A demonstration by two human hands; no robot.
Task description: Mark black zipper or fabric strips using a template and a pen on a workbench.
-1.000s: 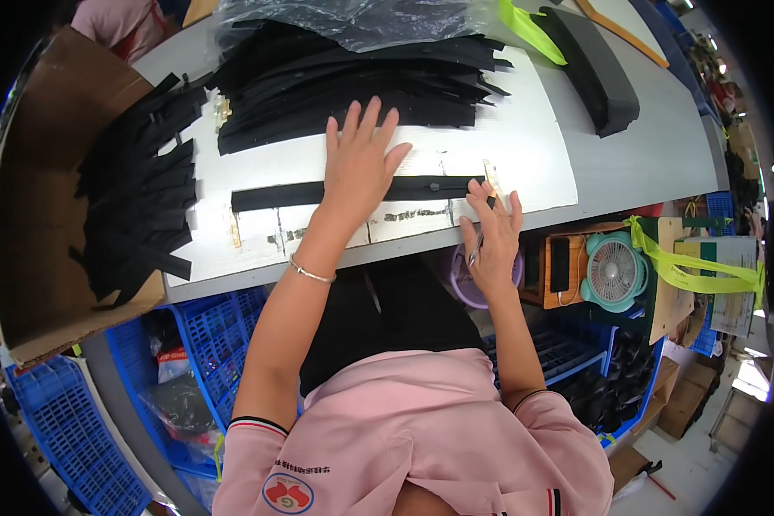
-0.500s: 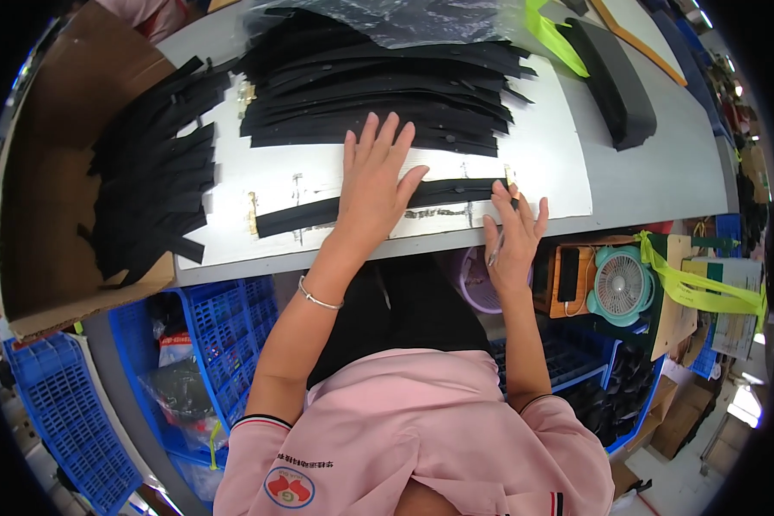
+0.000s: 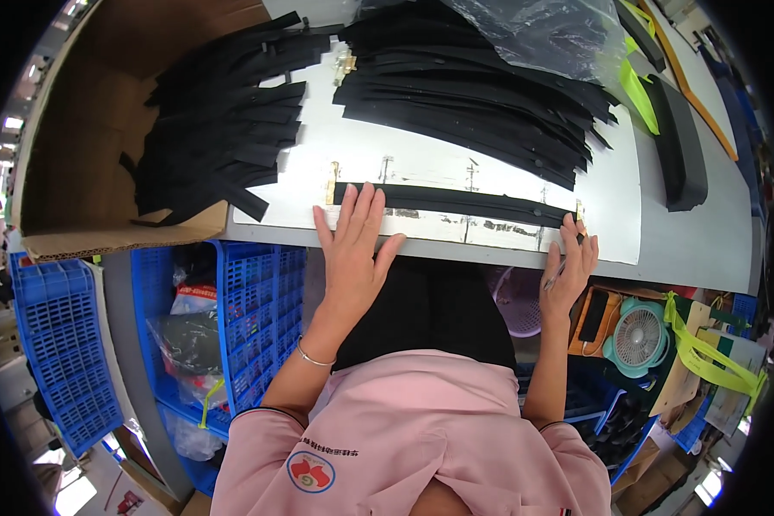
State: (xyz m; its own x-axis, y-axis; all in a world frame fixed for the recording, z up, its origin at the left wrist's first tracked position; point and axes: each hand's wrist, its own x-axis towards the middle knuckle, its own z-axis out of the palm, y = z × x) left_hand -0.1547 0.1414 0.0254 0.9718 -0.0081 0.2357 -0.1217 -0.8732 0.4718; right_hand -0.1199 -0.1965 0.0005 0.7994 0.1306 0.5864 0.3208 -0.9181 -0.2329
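Note:
A single black fabric strip (image 3: 464, 202) lies lengthwise along the near part of a white board (image 3: 335, 138) with dark marks on it. My left hand (image 3: 353, 249) rests flat at its left end, fingers spread, fingertips on the strip. At the right end, my right hand (image 3: 569, 273) touches the strip with its fingertips. A slim pen (image 3: 558, 274) is tucked in that hand, partly hidden by the fingers. Beyond the strip, a pile of black strips (image 3: 464, 95) is spread across the board, partly under clear plastic.
On the left, a cardboard box (image 3: 120, 242) holds more black strips (image 3: 224, 129). A long black block (image 3: 679, 150) lies at the far right of the grey table (image 3: 722, 245). Below the table are blue crates (image 3: 262, 327), a purple basket (image 3: 520, 301) and a small turquoise fan (image 3: 638, 337).
My left hand has moved from the middle of the strip to its left end. The right hand stays at the right end. The whole view has shifted and turned slightly.

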